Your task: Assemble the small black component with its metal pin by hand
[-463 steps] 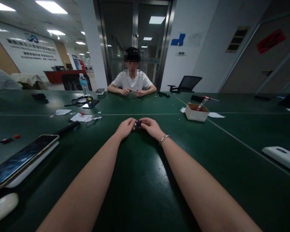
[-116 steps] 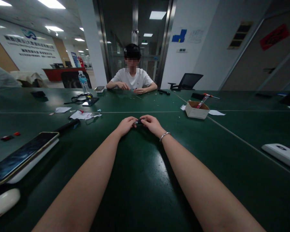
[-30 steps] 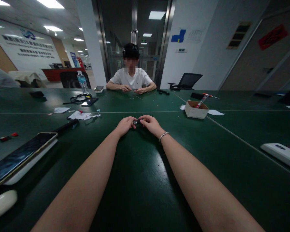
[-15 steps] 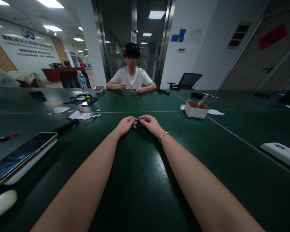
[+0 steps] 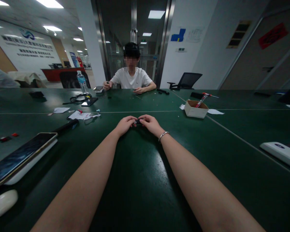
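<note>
Both my arms reach forward over the dark green table [image 5: 135, 180]. Between my hands is a small black object [image 5: 138, 121] with a bit of silvery metal at its left end; its exact kind is too small to make out. My left hand [image 5: 124, 125] pinches that left end between thumb and fingers. The right end sits in the closed fingertips of my right hand [image 5: 149, 123]. A silver bracelet [image 5: 163, 136] circles my right wrist. My fingers hide part of the object.
A person [image 5: 132, 72] sits across the table. To the right stand a small open box [image 5: 196, 111] with a red-and-silver tool and a white device [image 5: 281, 154]. At left lie a phone [image 5: 21, 158], a white mouse [image 5: 2, 204], paper scraps [image 5: 79, 115], a cable [image 5: 78, 98] and a water bottle [image 5: 82, 82].
My hands hold almost the same place; the left fingers have closed slightly nearer the right, so less metal shows. The person opposite has moved one hand outward toward the water bottle side.
</note>
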Available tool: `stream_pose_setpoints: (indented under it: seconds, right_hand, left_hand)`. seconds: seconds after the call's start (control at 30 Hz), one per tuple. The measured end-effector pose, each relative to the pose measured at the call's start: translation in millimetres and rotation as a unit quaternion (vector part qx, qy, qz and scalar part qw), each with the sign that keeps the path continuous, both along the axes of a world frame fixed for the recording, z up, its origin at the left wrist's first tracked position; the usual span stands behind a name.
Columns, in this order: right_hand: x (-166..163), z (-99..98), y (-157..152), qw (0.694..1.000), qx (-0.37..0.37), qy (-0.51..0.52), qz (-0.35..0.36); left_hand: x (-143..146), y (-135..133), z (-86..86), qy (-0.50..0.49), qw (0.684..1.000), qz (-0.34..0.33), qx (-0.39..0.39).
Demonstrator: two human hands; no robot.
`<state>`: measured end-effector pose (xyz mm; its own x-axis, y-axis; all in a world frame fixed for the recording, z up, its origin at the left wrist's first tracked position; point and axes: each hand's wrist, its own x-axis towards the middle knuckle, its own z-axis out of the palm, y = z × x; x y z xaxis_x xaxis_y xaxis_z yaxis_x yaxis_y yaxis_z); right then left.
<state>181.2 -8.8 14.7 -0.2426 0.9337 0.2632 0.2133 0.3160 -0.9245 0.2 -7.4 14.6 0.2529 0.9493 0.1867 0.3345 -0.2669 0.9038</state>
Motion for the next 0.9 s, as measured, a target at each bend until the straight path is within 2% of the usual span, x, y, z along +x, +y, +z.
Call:
stream_pose_setpoints:
  seconds: [0.33,0.57,0.67,0.8,0.9]
  right_hand:
    - [0.7,-0.2,0.5,1.000,0.005,-0.002,-0.007]
    - [-3.1,-0.3,1.3,1.000,-0.017,0.009,-0.016]
    - [-1.9,0.7,1.0,1.000,-0.022,0.009,-0.005]
    - [3.7,3.8,-0.9,0.998,0.011,0.056,0.034]
    - [3.7,4.9,-1.8,0.998,-0.008,0.051,0.028]
  left_hand:
    - [-0.8,3.8,-6.0,0.003,1.000,-0.010,0.014]
    - [1.8,-3.5,2.2,-0.041,0.999,-0.005,0.014]
    - [1.8,-5.5,5.7,-0.051,0.998,-0.013,0.016]
    - [1.8,-5.9,7.3,-0.070,0.998,0.001,0.005]
    - [2.0,-5.9,6.7,-0.071,0.997,0.007,0.001]
